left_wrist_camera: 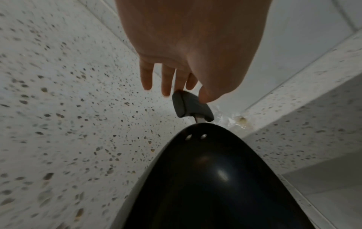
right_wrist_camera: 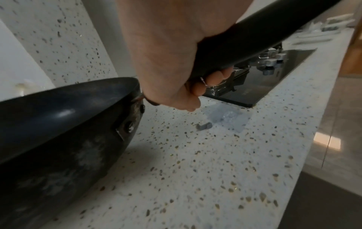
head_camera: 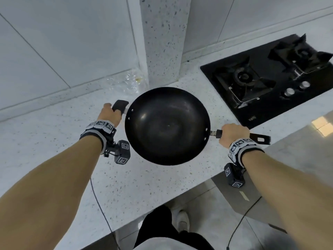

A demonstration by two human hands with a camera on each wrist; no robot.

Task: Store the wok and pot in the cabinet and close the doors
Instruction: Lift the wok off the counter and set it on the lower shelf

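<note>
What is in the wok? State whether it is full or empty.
Empty: the wok shows only its bare dark inner surface in the head view.

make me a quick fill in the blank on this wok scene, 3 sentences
1. The right hand grips the wok's long ____.
2. The left hand holds the small helper handle on the wok, whose inside is ____ of food.
3. The gas hob is set into the speckled ____.

Missing words: handle; empty; countertop

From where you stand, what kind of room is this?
Most likely a home kitchen: a black gas hob with two burners is set into a speckled stone countertop, and both hands hold a black wok above it.
</note>
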